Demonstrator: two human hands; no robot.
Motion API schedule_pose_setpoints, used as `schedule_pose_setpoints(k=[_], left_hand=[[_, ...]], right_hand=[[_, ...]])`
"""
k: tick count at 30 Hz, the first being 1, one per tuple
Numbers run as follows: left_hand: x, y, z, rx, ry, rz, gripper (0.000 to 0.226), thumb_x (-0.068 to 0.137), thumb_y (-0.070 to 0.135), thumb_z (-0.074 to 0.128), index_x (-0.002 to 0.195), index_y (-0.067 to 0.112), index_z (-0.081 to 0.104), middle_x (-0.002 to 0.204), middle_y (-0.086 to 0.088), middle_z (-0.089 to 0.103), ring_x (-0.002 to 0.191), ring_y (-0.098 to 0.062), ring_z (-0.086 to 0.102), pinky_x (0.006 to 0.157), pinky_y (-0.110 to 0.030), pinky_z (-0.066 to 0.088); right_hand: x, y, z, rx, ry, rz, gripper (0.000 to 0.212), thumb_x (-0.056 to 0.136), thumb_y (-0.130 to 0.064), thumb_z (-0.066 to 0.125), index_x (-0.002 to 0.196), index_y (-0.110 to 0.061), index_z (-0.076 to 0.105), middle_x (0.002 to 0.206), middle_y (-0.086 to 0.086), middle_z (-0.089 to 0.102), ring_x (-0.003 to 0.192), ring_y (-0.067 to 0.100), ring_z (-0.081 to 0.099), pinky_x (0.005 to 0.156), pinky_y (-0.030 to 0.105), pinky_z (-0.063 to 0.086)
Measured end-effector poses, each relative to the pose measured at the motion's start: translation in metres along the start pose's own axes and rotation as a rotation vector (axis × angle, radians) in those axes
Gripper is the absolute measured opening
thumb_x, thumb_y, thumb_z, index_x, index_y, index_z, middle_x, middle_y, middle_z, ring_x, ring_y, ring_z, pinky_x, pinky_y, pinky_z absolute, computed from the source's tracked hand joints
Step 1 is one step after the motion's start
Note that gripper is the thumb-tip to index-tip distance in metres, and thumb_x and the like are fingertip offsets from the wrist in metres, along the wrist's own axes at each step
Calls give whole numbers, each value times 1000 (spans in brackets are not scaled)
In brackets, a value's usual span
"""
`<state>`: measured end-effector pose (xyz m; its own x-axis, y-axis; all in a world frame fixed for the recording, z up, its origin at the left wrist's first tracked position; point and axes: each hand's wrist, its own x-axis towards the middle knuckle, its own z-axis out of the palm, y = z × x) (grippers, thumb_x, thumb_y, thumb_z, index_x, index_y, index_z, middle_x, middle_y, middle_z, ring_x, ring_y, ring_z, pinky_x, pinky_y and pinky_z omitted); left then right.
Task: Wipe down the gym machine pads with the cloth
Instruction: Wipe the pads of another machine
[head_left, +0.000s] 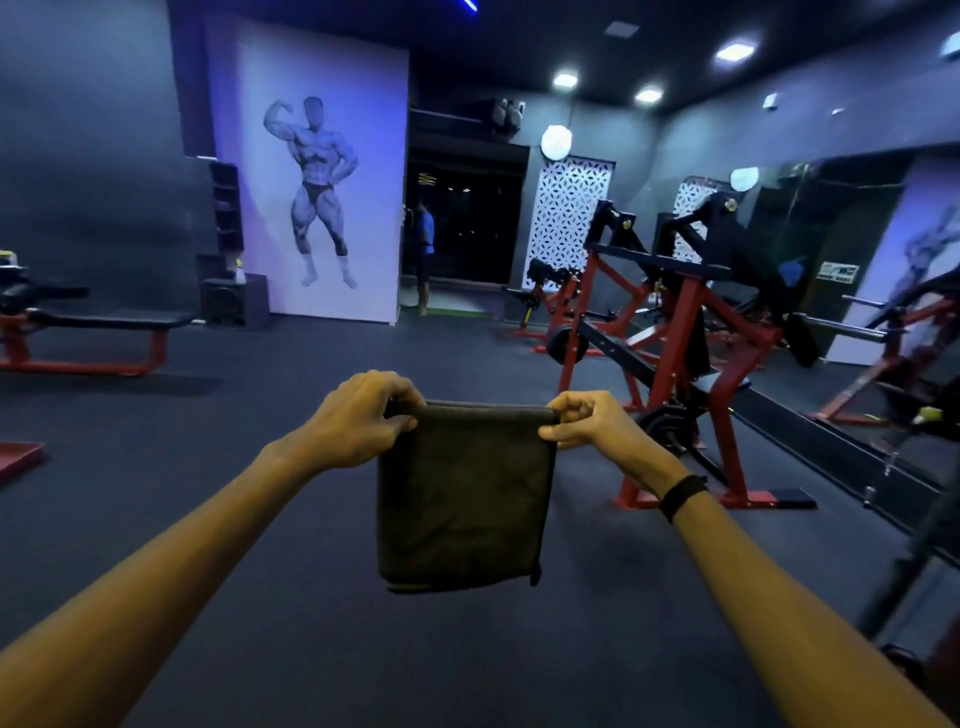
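A person holds a dark cloth (465, 499) up at centre frame in a dim gym, the wiping judged not yet begun: the cloth hangs folded in the air, touching no pad. At far left a flat bench (111, 318) with a black pad on a red frame stands against the dark wall, well apart from the arms. The left hand (363, 415) pinches the cloth's upper left corner, fingers closed on the fold; the right hand (584, 421), a black band on its wrist, grips the upper right corner the same way, so the top edge runs taut between them. At right of frame a red-framed weight machine (670, 332) stands before a mirror wall (857, 270), nearer the right hand than the bench is to the left. Every pad appears left to do. The dark floor (291, 405) lies open through the middle, giving clear walking room to either machine.
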<state>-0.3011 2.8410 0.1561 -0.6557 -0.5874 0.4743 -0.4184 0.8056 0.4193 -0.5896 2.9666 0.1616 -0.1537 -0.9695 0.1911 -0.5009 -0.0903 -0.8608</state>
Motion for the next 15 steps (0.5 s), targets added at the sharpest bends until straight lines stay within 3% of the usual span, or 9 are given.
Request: schedule_pose_setpoints(k=[3,5,9,12,15], left_hand=[[63,-43,30,-31,-54,57,16,88,7,71,96,21,71,93,9,66,89,-10,61,83,-46,55],[107,-65,46,-68,-68,83,15,88,7,70,97,19,71,95,6,66,90,-11,61,83,-46,55],[193,-96,72,-106,-144,150,16,88,8,71,98,21,69,100,4,65,93,-13,59,85,-45,54],[263,-114,98,-167,-156,205,18,88,7,71,97,22,70,98,4,64,91,-13,59,82,-43,54],[306,-120,138,-212,-200,230,20,87,6,70,95,24,69,98,4,64,90,-13,59,82,-41,54]], right_hand=[[50,28,-12,-22,55,29,11,86,-3,73,92,-11,67,87,8,72,89,19,69,93,43,56],[84,39,-24,-32,90,60,13,86,0,72,89,-11,66,80,2,71,83,14,68,90,38,57],[141,52,-58,-113,146,141,13,86,2,72,94,-3,63,62,-10,66,63,-2,62,66,17,51],[176,78,-82,-129,264,159,13,87,5,70,98,3,63,71,-5,66,64,-3,63,64,13,50],[188,106,-99,-175,333,219,16,86,3,72,100,6,65,83,9,67,73,7,66,72,20,55]])
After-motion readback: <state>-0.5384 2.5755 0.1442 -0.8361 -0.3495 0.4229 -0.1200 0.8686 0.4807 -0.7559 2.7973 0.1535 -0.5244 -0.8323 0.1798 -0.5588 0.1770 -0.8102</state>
